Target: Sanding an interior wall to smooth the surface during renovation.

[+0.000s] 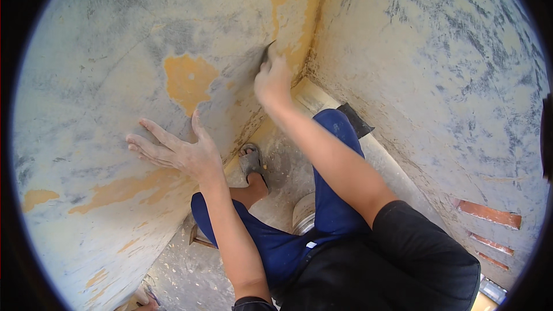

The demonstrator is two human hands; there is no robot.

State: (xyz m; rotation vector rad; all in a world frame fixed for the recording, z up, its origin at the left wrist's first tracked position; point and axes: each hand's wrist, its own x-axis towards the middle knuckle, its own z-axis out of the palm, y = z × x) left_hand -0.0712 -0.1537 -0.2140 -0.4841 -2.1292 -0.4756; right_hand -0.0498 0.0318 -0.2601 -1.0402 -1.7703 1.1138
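Chalky and grey-mottled, the left wall (103,98) and right wall (426,75) meet in a corner above a speckled, rough floor (190,270); ragged ochre patches (190,82) show on the left one. Between the blue-trousered legs (340,190) stands a pale, round bucket (303,210), partly hidden, its contents out of sight. The left hand (189,153) lies against the left wall, dusty fingers (152,148) spread wide. The right hand (273,84), blurred, has its fingers wrapped around a thin, dark blade (265,55), which is at the left wall near the corner.
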